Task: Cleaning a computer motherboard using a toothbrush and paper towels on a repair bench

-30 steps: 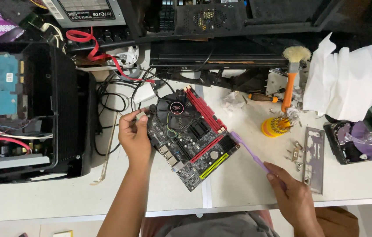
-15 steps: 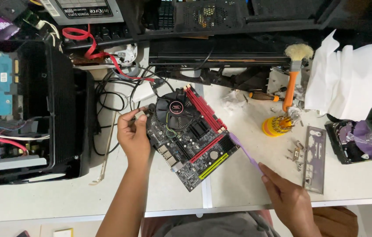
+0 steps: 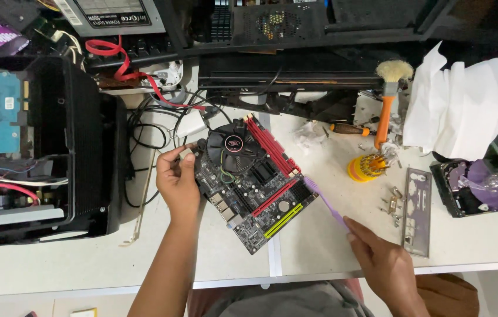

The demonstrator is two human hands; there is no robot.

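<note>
Head view, one entry, from where I stand beside the bench.

Item in hand: motherboard (image 3: pixel 253 185), black, set at a slant on the white table (image 3: pixel 55 267). Round black cooler fan at its upper end, red memory slots along the upper right edge, one red and one yellow-green slot lower down, metal port blocks on the edge nearest the steadying hand.

Left hand (image 3: pixel 177 179): closed on the board's left edge, thumb and fingers pinching near the fan corner. It looks like a steadying hold, not a lift.

Right hand (image 3: pixel 385 264): wrapped narrowly round the lower end of a purple brush (image 3: pixel 324 201), a toothbrush by its shape. The brush head reaches up and away from that grip to touch the board's right corner, just beside the slots.

Step, as I judge it: brushing dust off the board, at its right edge. The next stroke would call for light strokes across the slots and a firm left-hand hold so the board does not slide.

Around the grips: beyond the right hand, a grey port shield (image 3: pixel 417 211), loose screws beside it, a yellow bit holder (image 3: pixel 366 167) and an orange-handled brush (image 3: pixel 386 105). Beyond the left hand, black cables and an open black computer case (image 3: pixel 93 147).
</note>
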